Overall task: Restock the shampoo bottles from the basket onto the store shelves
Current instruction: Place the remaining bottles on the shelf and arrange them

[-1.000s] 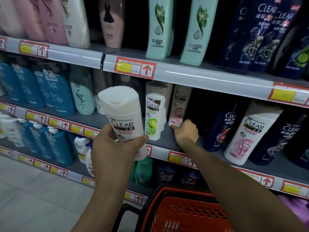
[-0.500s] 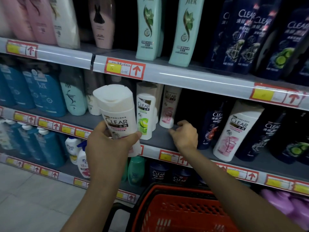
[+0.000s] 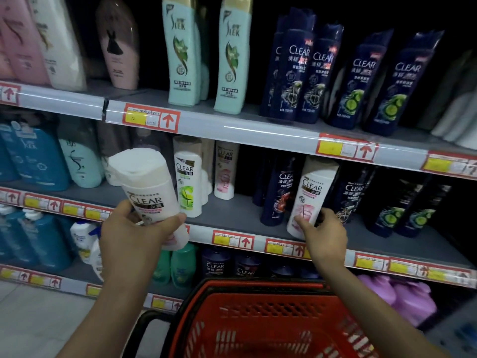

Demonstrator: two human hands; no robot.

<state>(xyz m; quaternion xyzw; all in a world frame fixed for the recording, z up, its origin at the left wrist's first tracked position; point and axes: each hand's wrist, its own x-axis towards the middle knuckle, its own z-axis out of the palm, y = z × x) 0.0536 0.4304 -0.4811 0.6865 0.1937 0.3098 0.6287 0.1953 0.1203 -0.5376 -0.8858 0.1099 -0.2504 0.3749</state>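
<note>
My left hand (image 3: 134, 236) grips a white CLEAR shampoo bottle (image 3: 147, 187) by its lower part, held tilted in front of the middle shelf (image 3: 242, 215). My right hand (image 3: 322, 236) holds the base of a second white CLEAR bottle with a pink label (image 3: 311, 192), which leans on the middle shelf between dark blue CLEAR bottles. Two more white CLEAR bottles, one green-labelled (image 3: 188, 182) and one pink-labelled (image 3: 225, 171), stand on that shelf to the left. The red basket (image 3: 258, 324) sits below my arms.
Mint bottles (image 3: 232, 58) and dark blue CLEAR packs (image 3: 361, 81) fill the top shelf. Blue and teal bottles (image 3: 36, 156) stand at the left. Green and dark bottles sit on the lower shelf (image 3: 180, 267). Purple bottles (image 3: 402, 298) lie at the lower right.
My right hand left the pink-labelled bottle at the shelf's middle, moved right and took hold of the leaning white bottle. My left hand kept its bottle raised.
</note>
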